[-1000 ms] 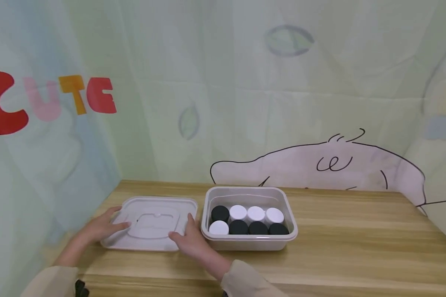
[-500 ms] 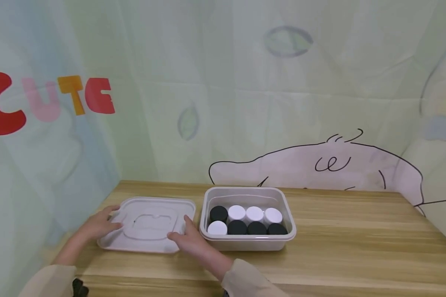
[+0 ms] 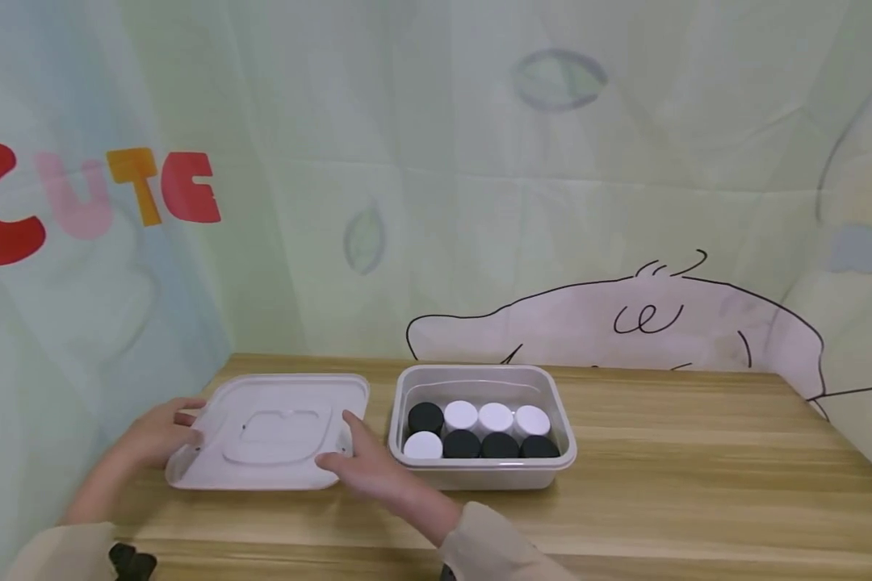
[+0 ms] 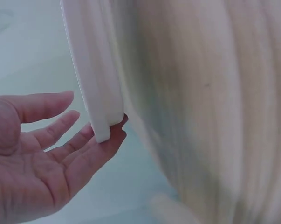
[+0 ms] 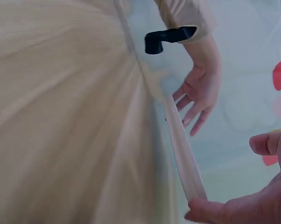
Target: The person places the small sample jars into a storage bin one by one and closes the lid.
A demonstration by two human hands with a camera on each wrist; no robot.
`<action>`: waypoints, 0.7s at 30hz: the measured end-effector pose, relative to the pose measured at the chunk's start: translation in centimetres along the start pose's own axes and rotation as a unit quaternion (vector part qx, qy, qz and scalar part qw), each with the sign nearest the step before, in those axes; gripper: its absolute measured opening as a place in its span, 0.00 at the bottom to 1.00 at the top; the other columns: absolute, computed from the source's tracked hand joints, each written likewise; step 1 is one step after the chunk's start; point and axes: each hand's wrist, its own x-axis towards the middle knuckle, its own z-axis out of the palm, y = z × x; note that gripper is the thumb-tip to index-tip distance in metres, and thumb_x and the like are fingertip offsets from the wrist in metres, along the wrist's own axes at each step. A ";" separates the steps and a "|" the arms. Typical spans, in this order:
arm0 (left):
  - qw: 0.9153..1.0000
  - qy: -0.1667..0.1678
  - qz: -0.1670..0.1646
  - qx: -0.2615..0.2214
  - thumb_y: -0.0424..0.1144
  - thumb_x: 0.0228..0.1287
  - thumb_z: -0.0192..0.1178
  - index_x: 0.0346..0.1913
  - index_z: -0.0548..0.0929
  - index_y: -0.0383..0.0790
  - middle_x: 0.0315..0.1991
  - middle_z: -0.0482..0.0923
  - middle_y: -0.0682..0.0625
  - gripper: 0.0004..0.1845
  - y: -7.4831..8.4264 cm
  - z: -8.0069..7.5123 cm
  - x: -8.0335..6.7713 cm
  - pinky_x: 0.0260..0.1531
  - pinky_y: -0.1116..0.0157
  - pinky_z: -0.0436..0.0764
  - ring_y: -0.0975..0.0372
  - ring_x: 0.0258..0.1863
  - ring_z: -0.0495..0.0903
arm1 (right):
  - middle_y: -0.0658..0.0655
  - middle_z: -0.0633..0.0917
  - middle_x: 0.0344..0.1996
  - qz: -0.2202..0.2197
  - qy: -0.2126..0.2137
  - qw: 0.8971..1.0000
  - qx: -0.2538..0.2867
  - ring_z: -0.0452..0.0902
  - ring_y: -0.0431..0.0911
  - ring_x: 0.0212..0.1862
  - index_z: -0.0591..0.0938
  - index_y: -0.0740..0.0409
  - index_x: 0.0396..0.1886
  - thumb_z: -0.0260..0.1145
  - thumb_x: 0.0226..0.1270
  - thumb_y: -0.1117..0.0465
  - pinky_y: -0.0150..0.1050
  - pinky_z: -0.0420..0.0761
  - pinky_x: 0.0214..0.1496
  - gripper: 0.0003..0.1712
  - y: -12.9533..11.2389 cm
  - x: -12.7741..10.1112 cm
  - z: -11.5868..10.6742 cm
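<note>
In the head view a whitish plastic lid (image 3: 283, 434) is held above the left part of the table. My left hand (image 3: 161, 432) is at its left edge. In the left wrist view the fingers (image 4: 96, 156) touch the lid's edge (image 4: 91, 70) from below, while the thumb stands off it. My right hand (image 3: 366, 460) is at the lid's right side. The right wrist view has a fingertip under the rim (image 5: 184, 151) and the thumb apart from it. Right of the lid stands a plastic container (image 3: 483, 478) holding white-capped jars (image 3: 496, 418) and black-capped jars (image 3: 461, 444).
The wooden table (image 3: 668, 468) stretches to the right of the container. A printed curtain (image 3: 465, 210) closes off its back and left sides. Dark wrist gear (image 3: 132, 561) sits by the left sleeve (image 3: 61, 553).
The lid has shifted left and risen off the table. My left hand has moved left along with it. The right hand has barely moved, and the container and its jars stay put.
</note>
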 end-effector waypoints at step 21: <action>0.954 -0.063 0.084 -0.281 0.29 0.62 0.53 0.69 0.39 0.28 0.58 0.54 0.29 0.40 4.9 0.1 -0.6 0.34 0.62 0.79 0.64 0.37 0.74 | 0.68 0.70 0.56 -0.044 0.021 0.997 0.067 0.75 0.54 0.50 0.63 0.66 0.65 0.59 0.59 0.69 0.40 0.76 0.46 0.32 -0.5 -0.3 -10.9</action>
